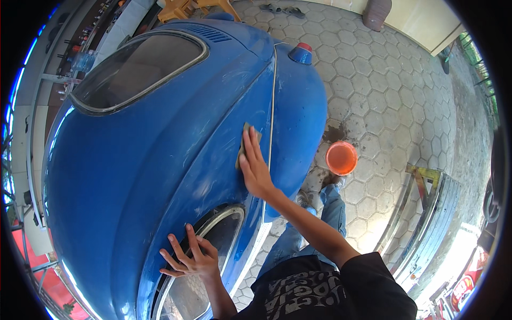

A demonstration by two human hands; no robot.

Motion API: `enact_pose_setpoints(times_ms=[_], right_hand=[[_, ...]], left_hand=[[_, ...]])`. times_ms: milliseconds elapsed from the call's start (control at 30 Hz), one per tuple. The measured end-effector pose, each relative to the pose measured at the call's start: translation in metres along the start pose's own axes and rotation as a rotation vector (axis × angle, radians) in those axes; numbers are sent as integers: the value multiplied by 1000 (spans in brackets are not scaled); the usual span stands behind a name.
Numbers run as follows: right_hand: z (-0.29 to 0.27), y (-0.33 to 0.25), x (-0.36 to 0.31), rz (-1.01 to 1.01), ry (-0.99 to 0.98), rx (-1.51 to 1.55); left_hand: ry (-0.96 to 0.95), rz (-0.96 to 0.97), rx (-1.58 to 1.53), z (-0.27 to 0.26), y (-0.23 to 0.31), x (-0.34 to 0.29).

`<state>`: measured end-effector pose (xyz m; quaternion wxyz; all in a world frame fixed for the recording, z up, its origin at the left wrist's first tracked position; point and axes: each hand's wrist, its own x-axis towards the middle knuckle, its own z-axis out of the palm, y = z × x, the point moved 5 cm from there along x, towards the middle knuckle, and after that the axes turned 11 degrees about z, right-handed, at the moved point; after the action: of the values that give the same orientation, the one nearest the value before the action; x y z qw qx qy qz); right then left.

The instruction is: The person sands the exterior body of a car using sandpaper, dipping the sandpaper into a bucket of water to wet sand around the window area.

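A rounded blue car (122, 165) fills the left and middle of the head view. On its rear side panel, my right hand (257, 170) presses a greenish-tan sheet (241, 152), which looks like sandpaper, against the paint. Most of the sheet is hidden under the fingers, which lie close together. Pale scuffs and streaks mark the paint around it. My left hand (193, 260) holds nothing; its fingers are spread and rest on the body at the upper edge of the side window (226, 234).
An orange bucket (341, 158) stands on the hexagonal paving (368, 74) beside my feet, near a wet patch. The blue rear fender (298, 106) carries a red tail light (304, 48). A worn wooden bench (434, 224) is at the right. Sandals (282, 10) lie at the back.
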<state>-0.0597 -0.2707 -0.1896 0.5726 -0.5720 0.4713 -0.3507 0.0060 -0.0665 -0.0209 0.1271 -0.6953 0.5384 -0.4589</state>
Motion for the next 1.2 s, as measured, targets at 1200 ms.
enact_pose_setpoints(times_ms=[1200], right_hand=[[-20, 30, 34, 203, 95, 176]], left_hand=[[9, 9, -27, 0, 5, 1]])
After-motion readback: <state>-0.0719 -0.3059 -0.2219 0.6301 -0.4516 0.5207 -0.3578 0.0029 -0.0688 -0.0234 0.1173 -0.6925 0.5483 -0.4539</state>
